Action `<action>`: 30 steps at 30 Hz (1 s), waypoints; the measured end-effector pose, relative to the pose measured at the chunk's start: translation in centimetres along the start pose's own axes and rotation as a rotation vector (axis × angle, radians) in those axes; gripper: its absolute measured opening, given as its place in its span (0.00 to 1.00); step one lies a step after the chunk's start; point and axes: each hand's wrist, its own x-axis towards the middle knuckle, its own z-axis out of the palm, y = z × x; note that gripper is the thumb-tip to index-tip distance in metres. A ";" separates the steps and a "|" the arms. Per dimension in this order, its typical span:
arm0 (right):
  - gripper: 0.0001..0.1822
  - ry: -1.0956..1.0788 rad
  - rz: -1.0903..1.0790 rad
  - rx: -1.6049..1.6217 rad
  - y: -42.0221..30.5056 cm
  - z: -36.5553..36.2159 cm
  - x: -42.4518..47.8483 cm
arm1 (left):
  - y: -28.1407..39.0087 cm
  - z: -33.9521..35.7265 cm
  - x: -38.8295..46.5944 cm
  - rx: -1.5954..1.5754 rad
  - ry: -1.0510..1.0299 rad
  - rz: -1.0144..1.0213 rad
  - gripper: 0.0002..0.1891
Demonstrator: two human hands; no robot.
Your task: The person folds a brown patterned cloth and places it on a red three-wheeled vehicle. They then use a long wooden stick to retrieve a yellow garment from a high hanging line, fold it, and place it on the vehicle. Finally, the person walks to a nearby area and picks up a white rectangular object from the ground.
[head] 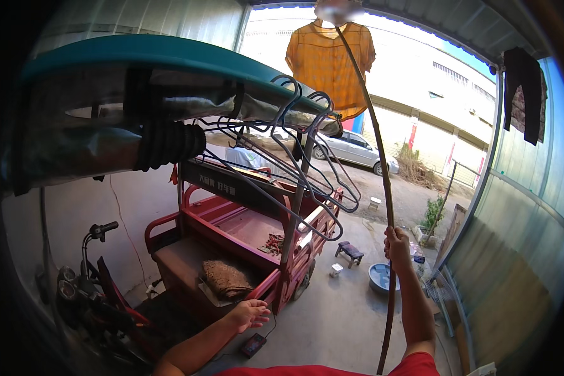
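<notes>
My right hand (397,243) is closed around a long wooden pole (373,113), which runs up from the bottom of the view towards an orange checked short-sleeved shirt (331,66). The shirt hangs high in the opening; a blur hides its top and the pole's upper tip. My left hand (253,315) holds nothing, its fingers apart and slightly bent, in front of the red cargo tricycle (244,207). Several clothes hangers (305,183) dangle from the edge of the tricycle's teal canopy (136,51), left of the pole.
A blue-grey basin (380,277), a low stool (350,252) and a small white container (336,269) stand on the concrete floor. Dark trousers (521,94) hang at the right wall. Handlebars (103,230) are at left, a charger box (254,345) near my feet. Outside is a silver car (352,149).
</notes>
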 end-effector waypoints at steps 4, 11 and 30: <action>0.13 -0.017 0.024 0.043 -0.3 0.7 1.3 | -0.4 0.0 0.4 -0.041 0.018 -0.005 0.11; 0.14 -0.100 -0.022 0.100 -3.5 1.7 5.3 | -0.8 -0.2 1.0 -0.051 0.022 0.012 0.12; 0.16 -0.029 -0.157 -0.027 -11.4 7.2 10.8 | -2.1 -1.5 -2.5 -0.080 0.097 0.000 0.12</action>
